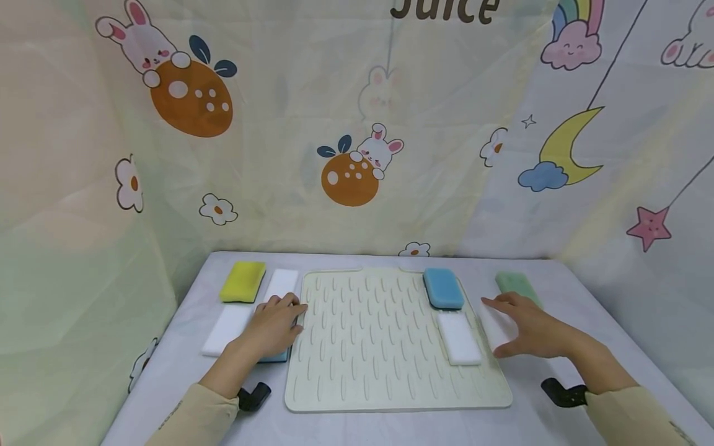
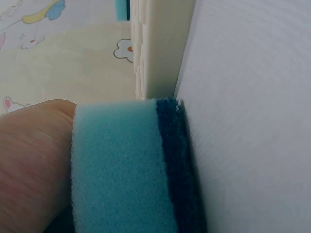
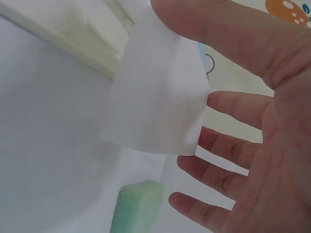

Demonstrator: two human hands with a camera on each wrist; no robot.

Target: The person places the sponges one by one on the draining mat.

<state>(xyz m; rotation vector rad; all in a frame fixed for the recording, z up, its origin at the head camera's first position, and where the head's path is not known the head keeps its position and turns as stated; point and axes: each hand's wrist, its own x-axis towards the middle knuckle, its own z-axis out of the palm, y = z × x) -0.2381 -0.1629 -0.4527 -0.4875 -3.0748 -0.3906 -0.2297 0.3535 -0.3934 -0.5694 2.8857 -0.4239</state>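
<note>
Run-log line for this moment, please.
left hand: on blue scouring sponge | right hand: pinching white block | cream ridged mat: bearing sky-blue sponge, another white block

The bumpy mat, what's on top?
A blue sponge and a white block, toward its right side. The bit of mat under each is covered and can't be seen.

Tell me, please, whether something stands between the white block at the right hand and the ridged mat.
Nothing visible stands between the white block at the right hand and the nearest edge of the ridged mat. Just inside that edge, though, lie a blue sponge and another white block.
</note>
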